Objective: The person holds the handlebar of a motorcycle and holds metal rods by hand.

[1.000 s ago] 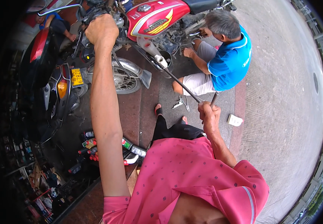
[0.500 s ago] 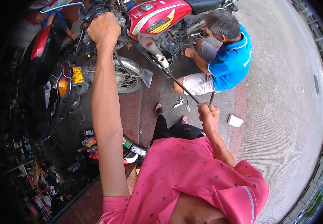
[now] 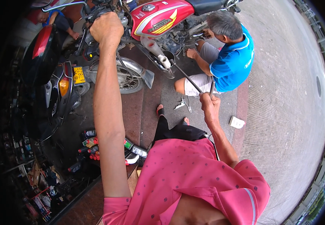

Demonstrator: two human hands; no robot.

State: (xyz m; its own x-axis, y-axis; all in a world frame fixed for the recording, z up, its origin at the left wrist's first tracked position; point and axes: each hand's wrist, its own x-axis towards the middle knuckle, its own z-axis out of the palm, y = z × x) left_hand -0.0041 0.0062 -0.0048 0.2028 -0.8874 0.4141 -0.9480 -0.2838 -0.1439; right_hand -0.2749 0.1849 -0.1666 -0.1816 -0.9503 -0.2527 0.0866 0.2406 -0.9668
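My left hand (image 3: 107,30) is closed on the handlebar (image 3: 94,15) of the red motorcycle (image 3: 162,15) at top. My right hand (image 3: 210,105), at centre right, is closed round a long dark metal bar (image 3: 187,77) and an upright grey rod (image 3: 212,88) at its near end; whether they are one tool I cannot tell. The bar slants up left to beside a pale tubular part (image 3: 164,60) below the fuel tank, near the exhaust pipe (image 3: 150,56). A co-worker (image 3: 232,63) in blue squats beside the motorcycle, both hands at its engine (image 3: 179,43).
A black scooter (image 3: 42,93) stands at left, with a seated person (image 3: 57,24) behind it. Bottles (image 3: 93,150) cluster below it near a dark bench edge (image 3: 76,202). Small tools (image 3: 181,103) and a white container (image 3: 236,122) lie on the pavement. A concrete road (image 3: 282,112) stretches right.
My right hand has moved up a little. The bar's far end has shifted up and right, away from the pale tubular part's opening. My left hand has shifted slightly right.
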